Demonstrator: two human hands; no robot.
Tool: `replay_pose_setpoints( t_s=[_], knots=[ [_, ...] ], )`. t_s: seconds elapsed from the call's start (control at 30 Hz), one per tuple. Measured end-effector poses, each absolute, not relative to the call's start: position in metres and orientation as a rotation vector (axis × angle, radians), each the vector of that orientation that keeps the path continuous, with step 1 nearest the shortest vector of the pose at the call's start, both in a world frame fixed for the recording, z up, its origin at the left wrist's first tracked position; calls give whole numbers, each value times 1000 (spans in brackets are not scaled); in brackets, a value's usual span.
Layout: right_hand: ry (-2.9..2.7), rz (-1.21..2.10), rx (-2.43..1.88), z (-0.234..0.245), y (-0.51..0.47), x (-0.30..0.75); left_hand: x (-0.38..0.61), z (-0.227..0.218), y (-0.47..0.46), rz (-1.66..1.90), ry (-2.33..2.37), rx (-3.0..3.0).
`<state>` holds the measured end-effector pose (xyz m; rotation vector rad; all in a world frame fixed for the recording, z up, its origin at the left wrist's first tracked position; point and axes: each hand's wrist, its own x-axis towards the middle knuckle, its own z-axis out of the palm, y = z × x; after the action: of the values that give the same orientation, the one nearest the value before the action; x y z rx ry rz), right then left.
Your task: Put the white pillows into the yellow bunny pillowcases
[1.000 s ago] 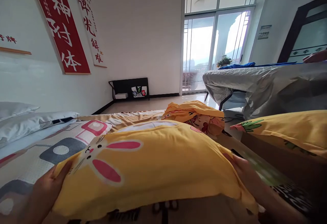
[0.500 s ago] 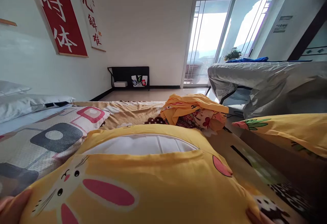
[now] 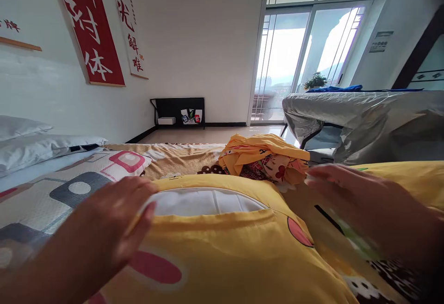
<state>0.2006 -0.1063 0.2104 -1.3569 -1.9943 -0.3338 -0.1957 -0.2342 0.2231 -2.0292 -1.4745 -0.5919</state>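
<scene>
Yellow pillow point(image 3: 222, 248) on patterned blanket point(image 3: 187, 157), left hand point(image 3: 114, 216) and right hand point(image 3: 367, 202), grip apart, pale wall point(image 3: 197, 40), glass door point(image 3: 286, 58)

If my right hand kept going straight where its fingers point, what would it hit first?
Probably the crumpled yellow-orange cloth: in the picture, your right hand points left at its edge. Depth is unclear, though; the hand may be nearer the camera and pass over the yellow pillow instead.
</scene>
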Motion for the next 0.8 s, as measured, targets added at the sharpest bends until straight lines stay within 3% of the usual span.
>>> replay_pose_setpoints(
  t_s=[0.07,0.13,0.3,0.43,0.63,0.8],
  knots=[
    [-1978,-386,-1212,226,-94,160,-148,240,-207,-516,-1318,-2110],
    [-2066,-322,-1035,207,-82,121,-121,234,-177,-484,-1317,-2177],
    [-2446,244,-1108,93,-63,81,-144,135,-124,-273,-1731,-2399],
    [-2402,264,-1164,72,-72,89,-170,84,-121,-391,-1770,-2397],
    [-2437,190,-1234,110,-78,95,-163,115,-135,-404,-1609,-2364],
    [-2724,-31,-1465,165,-58,88,-110,168,-160,-587,-898,-2405]
  ],
)
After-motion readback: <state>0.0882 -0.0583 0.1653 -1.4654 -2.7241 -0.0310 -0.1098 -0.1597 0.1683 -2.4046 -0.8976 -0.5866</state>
